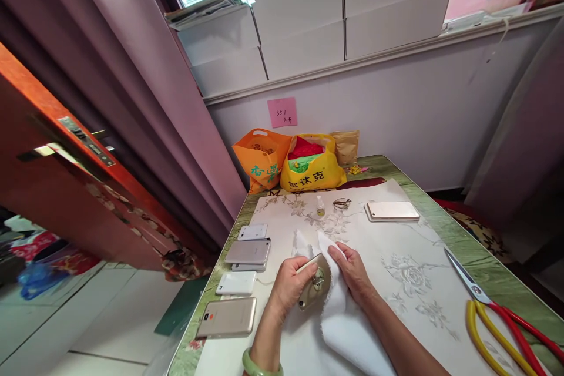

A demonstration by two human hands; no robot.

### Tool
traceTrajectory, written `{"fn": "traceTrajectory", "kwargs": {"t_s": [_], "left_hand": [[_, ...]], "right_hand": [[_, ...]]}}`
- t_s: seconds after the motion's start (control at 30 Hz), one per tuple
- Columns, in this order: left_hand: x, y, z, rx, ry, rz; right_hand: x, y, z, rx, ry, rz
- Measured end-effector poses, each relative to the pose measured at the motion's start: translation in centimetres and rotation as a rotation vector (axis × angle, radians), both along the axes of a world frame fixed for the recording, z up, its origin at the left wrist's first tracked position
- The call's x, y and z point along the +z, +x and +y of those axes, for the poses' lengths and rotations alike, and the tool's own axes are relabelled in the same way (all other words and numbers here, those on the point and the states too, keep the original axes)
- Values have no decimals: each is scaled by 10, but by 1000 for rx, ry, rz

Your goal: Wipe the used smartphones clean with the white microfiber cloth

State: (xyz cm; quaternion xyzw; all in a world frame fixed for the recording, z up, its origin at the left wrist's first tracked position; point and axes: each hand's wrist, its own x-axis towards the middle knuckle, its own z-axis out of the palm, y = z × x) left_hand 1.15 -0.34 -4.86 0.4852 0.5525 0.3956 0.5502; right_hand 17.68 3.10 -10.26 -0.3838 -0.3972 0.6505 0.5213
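A gold smartphone (318, 286) with a ring holder on its back is tilted above the table, gripped by my left hand (291, 282), which wears a green bangle at the wrist. My right hand (351, 270) pinches a white cloth (338, 311) by its upper part, right beside the phone. The cloth hangs down toward the table's front and covers part of the phone's right edge. Beyond the hands stand a small spray bottle (320, 207) and a pair of glasses (341, 204).
Several phones lie along the left edge, a gold one (229, 317) nearest. Another phone (393, 210) lies back right. Large scissors (480, 294) with red and yellow handles rest at the right. An orange bag (262, 158) and a yellow bag (312, 170) stand against the wall.
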Motion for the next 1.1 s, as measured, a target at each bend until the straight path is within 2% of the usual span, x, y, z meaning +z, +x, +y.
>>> {"fn": "traceTrajectory", "kwargs": {"t_s": [0.23, 0.4, 0.63, 0.93, 1.1], "left_hand": [[-11, 31, 4, 164, -1, -126], [-15, 47, 4, 249, -42, -251], [-25, 66, 0, 366, 1, -301], [-25, 74, -4, 433, 64, -232], [-29, 76, -2, 456, 96, -207]], "right_hand": [[-1, -1, 5, -178, -40, 60], [-2, 0, 8, -198, -108, 133], [-1, 1, 11, -335, -90, 43], [-1, 0, 10, -295, -49, 47], [-7, 0, 8, -321, -53, -15]]}}
